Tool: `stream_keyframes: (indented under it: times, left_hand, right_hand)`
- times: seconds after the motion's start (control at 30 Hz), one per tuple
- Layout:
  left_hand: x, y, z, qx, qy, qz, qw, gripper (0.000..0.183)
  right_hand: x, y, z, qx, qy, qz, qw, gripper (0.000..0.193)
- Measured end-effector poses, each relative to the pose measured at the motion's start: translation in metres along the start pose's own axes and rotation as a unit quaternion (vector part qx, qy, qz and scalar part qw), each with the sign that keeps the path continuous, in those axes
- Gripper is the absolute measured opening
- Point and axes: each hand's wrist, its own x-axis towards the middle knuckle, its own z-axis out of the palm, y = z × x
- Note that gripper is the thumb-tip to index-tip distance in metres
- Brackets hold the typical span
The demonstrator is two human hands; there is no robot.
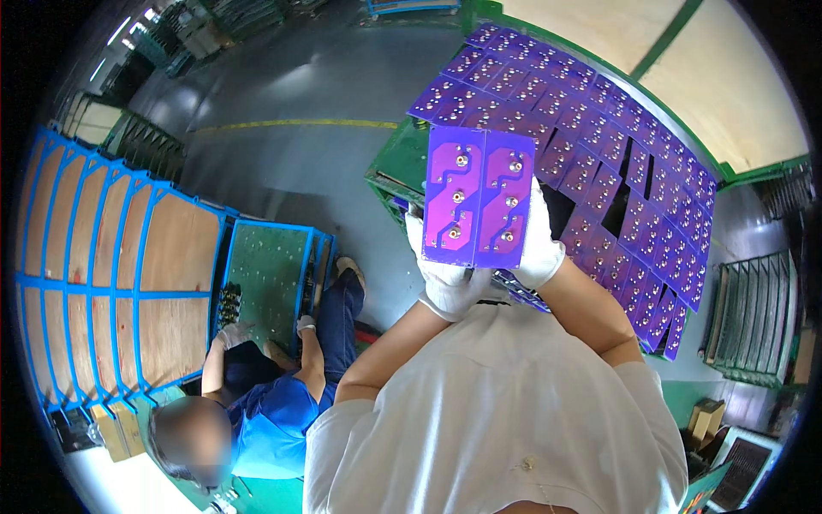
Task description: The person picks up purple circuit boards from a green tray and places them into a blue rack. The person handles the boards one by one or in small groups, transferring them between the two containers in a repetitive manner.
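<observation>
Grey floor (317, 167) behind, left grip (447, 289) and right grip (541, 242) clasp purple board (481, 199), markings illegible.

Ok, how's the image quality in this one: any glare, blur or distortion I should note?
In the head view, the purple board looks sharp; the blue rack bends with the fisheye toward the left rim; the grey floor carries pale glare patches; the co-worker's head is blurred out; the frame's corners fall to black.

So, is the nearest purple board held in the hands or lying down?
Held: the gloved left hand and right hand grip the purple board from opposite sides.
</observation>
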Motion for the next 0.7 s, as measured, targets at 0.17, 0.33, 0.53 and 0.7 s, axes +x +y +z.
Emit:
stream_keyframes:
  times: [0.17, 0.33, 0.53, 0.7]
  left_hand:
    - [-0.007, -0.012, -0.017, -0.033, 0.015, -0.056, 0.998, 0.046]
    - [-0.026, -0.036, -0.021, -0.061, 0.077, -0.125, 0.987, 0.048]
    - [-0.051, -0.077, -0.039, -0.034, 0.163, -0.195, 0.966, 0.051]
    - [-0.080, -0.126, -0.068, 0.120, 0.205, -0.217, 0.947, 0.043]
  right_hand:
    - [0.017, 0.023, 0.005, 0.040, -0.041, 0.050, 0.997, 0.055]
    - [0.034, 0.055, 0.001, -0.053, 0.063, 0.032, 0.996, 0.054]
    - [0.052, 0.099, -0.028, -0.107, 0.079, 0.080, 0.988, 0.050]
    - [0.051, 0.119, -0.094, -0.330, -0.116, 0.109, 0.930, 0.069]
